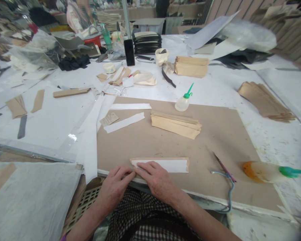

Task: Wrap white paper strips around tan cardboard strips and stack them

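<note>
A long tan strip with a white strip laid on it point(165, 165) lies at the near edge of the brown board point(215, 140). My left hand point(114, 188) and my right hand point(154, 179) rest side by side at the strip's left end. Their fingers lie flat and press on that end, the fingertips meeting there. Neither hand grips anything. Behind them, at the middle of the board, sits a stack of tan pieces point(176, 124). Two loose white strips point(124, 122) lie to its left.
A small glue bottle with a green nozzle point(183, 101) stands on the board's far edge. A larger bottle point(268, 171) lies on its side at the right, a thin tool point(224, 166) beside it. More tan stacks point(192, 66), point(266, 100) and clutter fill the white table.
</note>
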Demonstrator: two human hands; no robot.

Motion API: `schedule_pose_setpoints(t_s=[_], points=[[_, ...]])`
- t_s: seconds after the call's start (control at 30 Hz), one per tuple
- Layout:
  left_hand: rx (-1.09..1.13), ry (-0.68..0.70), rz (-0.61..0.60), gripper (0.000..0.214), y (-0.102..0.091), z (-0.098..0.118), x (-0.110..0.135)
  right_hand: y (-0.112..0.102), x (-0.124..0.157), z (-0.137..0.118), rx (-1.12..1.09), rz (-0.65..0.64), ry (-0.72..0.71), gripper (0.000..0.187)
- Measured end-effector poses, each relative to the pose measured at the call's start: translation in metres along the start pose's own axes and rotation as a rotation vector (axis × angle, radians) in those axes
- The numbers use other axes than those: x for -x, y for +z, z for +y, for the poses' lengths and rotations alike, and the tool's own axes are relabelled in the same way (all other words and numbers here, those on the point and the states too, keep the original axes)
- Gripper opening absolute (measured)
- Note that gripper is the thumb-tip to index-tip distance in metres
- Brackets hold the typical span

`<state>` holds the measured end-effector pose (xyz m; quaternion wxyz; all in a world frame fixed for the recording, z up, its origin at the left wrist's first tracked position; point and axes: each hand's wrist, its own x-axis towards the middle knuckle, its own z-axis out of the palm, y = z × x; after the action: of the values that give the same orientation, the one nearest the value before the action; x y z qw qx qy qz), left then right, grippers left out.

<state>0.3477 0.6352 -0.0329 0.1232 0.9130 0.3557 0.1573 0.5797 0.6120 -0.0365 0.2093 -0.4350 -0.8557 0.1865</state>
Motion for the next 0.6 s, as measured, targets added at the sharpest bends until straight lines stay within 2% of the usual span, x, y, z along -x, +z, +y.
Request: schedule_pose_setpoints(t_s=[0.17, 0.27, 0.4, 0.6], points=[[0.125, -0.056, 0.066, 0.033, -0.002, -0.003, -0.003, 0.006, 0.0, -0.003, 0.063, -0.008, 0.016, 0.05], [0.064, -0.059, 0.122, 0.036, 0.001, -0.006, -0.005, 0.008, 0.0, -0.002, 0.074, -0.001, 0.012, 0.05], [-0.052, -0.01, 0.113, 0.037, 0.007, -0.008, -0.006, 0.007, 0.0, -0.002, 0.082, 0.007, 0.006, 0.05], [-0.078, 0.004, 0.093, 0.036, 0.008, -0.009, -0.007, 0.006, 0.0, -0.002, 0.08, 0.015, 0.01, 0.049]])
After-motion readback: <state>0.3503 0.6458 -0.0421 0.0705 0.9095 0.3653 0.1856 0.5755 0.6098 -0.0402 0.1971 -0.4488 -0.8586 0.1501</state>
